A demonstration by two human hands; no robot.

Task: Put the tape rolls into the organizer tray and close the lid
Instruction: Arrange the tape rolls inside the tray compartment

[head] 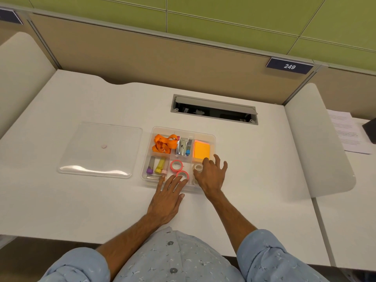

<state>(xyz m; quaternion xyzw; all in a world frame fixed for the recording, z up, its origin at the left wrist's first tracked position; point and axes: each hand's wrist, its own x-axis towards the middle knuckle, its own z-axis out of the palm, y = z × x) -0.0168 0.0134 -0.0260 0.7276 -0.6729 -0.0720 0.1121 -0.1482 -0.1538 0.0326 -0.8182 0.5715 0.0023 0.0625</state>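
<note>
Two pink tape rolls sit in the clear plastic organizer tray; my hands, left and right, fingers spread, should seat them flat (flat clear lid waits left).

Both forearms reach forward, bare below rolled blue sleeves. The left hand lies palm down, fingers spread and extended. The right hand arches higher, fingers splayed, thumb and forefinger curled downward.

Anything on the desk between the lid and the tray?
No. In the head view, only a bare strip of desk separates the lid from the tray.
</note>
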